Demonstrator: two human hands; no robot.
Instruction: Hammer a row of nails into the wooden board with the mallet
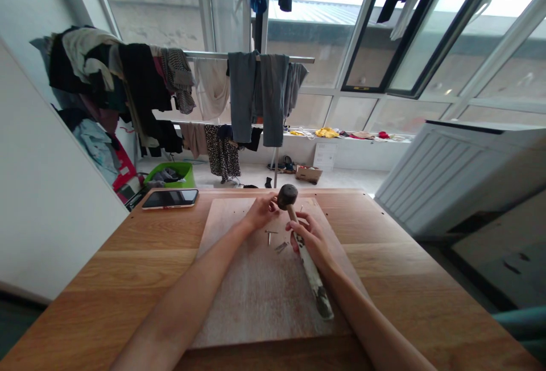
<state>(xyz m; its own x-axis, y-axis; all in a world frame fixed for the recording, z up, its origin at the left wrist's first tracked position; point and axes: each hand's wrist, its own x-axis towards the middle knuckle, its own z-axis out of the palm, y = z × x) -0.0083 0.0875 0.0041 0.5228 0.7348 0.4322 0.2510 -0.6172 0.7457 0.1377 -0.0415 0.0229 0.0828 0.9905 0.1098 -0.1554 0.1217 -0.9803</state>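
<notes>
My right hand (310, 237) is closed round the wooden handle of a hammer (313, 280), close under its dark round head (287, 196). The handle runs back along my forearm. My left hand (261, 211) sits just left of the hammer head, its fingers pinched together on something small I cannot make out, perhaps a nail. Both hands are over a pale wooden board (251, 291) lying on the wooden table (128, 268). Several loose nails (275, 241) lie on the board between my hands.
A black phone (170, 198) lies at the table's far left corner. Beyond the table stand a clothes rack (251, 95) hung with garments, a green basket (170, 173) on the floor, and windows. A white slatted panel (452, 177) leans at the right.
</notes>
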